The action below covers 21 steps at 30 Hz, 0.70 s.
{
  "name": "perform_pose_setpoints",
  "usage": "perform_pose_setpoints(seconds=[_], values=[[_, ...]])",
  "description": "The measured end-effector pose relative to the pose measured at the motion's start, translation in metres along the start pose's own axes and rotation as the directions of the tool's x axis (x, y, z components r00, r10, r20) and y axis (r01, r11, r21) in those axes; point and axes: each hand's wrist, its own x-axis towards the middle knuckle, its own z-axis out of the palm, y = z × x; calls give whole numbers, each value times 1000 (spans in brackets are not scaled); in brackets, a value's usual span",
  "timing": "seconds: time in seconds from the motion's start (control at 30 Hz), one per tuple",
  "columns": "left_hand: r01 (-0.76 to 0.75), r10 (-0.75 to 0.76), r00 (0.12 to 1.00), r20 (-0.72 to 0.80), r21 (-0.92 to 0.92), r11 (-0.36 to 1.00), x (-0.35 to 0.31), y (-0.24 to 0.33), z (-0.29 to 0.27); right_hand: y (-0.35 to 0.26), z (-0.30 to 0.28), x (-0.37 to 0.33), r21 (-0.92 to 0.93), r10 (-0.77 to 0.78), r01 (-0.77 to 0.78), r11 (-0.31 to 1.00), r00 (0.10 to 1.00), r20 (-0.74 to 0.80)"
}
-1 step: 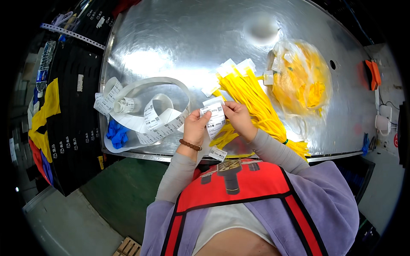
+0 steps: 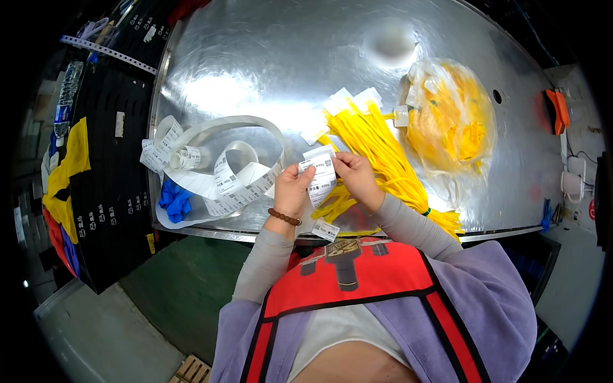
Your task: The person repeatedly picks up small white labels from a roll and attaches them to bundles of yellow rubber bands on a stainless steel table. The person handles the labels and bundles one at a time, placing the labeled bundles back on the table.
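Observation:
In front of me at the table's near edge, my left hand [image 2: 291,191] pinches a strip of white printed labels [image 2: 322,181] between thumb and fingers. The fingers of my right hand [image 2: 357,180] are closed on the strip's upper right edge. A plain white piece [image 2: 319,152] shows just above the printed part; whether it is joined to the strip, I cannot tell. Beyond and beside my right hand lies a bundle of long yellow straps [image 2: 377,143] with white ends, tied with a dark green band. Another printed label [image 2: 325,230] sits at the table edge below my hands.
Left on the metal table [image 2: 300,57], a long curling label strip [image 2: 268,137] lies beside a crumpled blue thing [image 2: 175,200]. A clear plastic bag [image 2: 450,115] full of yellow straps stands at right. Black stacked crates [image 2: 112,159] adjoin the table's left side.

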Motion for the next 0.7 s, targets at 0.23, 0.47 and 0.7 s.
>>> perform_pose_setpoints(seconds=[0.23, 0.47, 0.7], values=[[-48, 48, 999, -6, 65, 997, 1, -5, -8, -5, 4, -8, -16, -24, 25, 1000, 997, 69], [-98, 101, 993, -58, 54, 994, 1, -6, -8, -7, 6, -8, -68, 6, 1, 998, 995, 100], [-64, 67, 994, -87, 33, 997, 1, -4, -5, -4, 4, -7, -97, -32, 44, 994, 991, 128]])
